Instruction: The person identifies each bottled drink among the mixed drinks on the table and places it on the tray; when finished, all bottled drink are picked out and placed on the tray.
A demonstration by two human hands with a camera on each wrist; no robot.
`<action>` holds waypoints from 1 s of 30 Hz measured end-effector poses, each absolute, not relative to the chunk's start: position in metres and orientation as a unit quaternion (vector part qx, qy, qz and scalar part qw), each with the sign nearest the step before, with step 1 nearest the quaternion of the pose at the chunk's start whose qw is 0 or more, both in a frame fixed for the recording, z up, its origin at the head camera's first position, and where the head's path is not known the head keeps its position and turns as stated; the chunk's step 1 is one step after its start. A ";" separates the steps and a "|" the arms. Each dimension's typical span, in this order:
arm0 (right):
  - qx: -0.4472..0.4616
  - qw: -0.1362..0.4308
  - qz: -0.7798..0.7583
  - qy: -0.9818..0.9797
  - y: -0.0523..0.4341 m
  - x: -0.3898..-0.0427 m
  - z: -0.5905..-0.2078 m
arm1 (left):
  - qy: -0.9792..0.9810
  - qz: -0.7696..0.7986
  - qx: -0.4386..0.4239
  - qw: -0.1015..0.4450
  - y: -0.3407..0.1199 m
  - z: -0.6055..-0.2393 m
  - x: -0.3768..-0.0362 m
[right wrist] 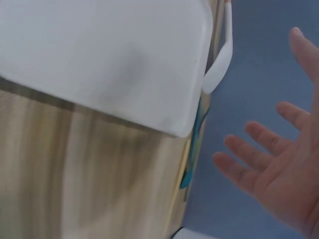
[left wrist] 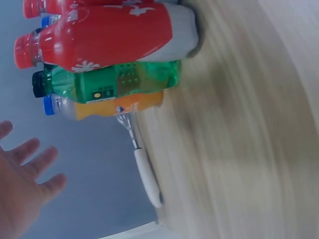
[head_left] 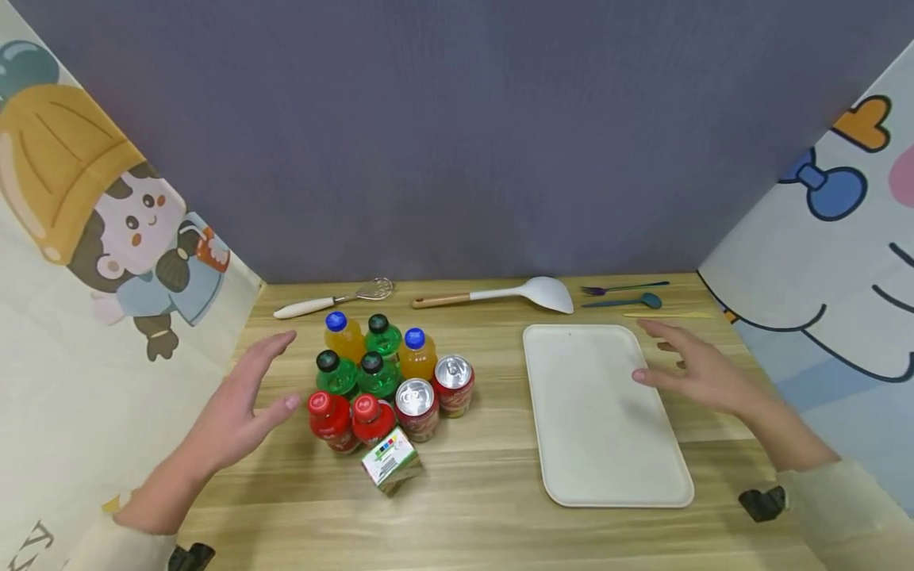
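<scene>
The left forearm slants up and inward from the lower left, its sleeve ending short of the wrist. The left hand (head_left: 232,422) hovers with its thumb set wide of its nearly straight fingers; the palm is bare, and it has hold of nothing. Past its fingertips lies a whisk (head_left: 307,307). Just right of its thumb stand two red bottles (head_left: 334,428), with three green bottles (head_left: 337,381) and two orange bottles (head_left: 418,363) behind them; a carton (head_left: 390,460) sits at their near side and two cans (head_left: 453,387) at their right. Past these, up and away from both hands, lies a spatula (head_left: 546,294). A pale tray (head_left: 596,412) lies just left of the right hand (head_left: 693,371), whose thumb tip hangs over its edge. That hand angles inward from the lower right, relaxed, fingers spread and slightly bent, also holding nothing; past its fingertips lie a fork (head_left: 635,287) and a spoon (head_left: 650,300).
</scene>
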State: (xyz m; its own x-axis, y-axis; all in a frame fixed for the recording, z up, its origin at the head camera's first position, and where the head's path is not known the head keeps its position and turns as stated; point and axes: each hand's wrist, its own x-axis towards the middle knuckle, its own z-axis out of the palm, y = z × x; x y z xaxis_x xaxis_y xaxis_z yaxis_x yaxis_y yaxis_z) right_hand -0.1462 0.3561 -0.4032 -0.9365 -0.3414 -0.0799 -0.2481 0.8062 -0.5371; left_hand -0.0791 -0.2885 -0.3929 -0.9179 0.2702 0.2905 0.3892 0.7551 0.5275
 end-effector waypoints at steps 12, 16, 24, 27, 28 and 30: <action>-0.109 0.091 -0.296 0.945 0.382 -0.149 -0.439 | -0.911 -0.376 -0.157 0.062 -0.286 -0.419 -0.068; -0.090 0.100 -0.301 0.944 0.390 -0.151 -0.450 | -0.902 -0.398 -0.158 0.046 -0.286 -0.426 -0.064; -0.053 0.120 -0.334 0.933 0.397 -0.153 -0.468 | -0.891 -0.418 -0.164 0.067 -0.282 -0.439 -0.060; -0.042 0.130 -0.338 0.931 0.396 -0.153 -0.473 | -0.897 -0.411 -0.152 0.059 -0.280 -0.442 -0.059; -0.040 0.133 -0.342 0.930 0.396 -0.153 -0.474 | -0.899 -0.410 -0.147 0.055 -0.280 -0.443 -0.059; -0.034 0.138 -0.349 0.926 0.396 -0.153 -0.477 | -0.902 -0.405 -0.139 0.051 -0.279 -0.443 -0.058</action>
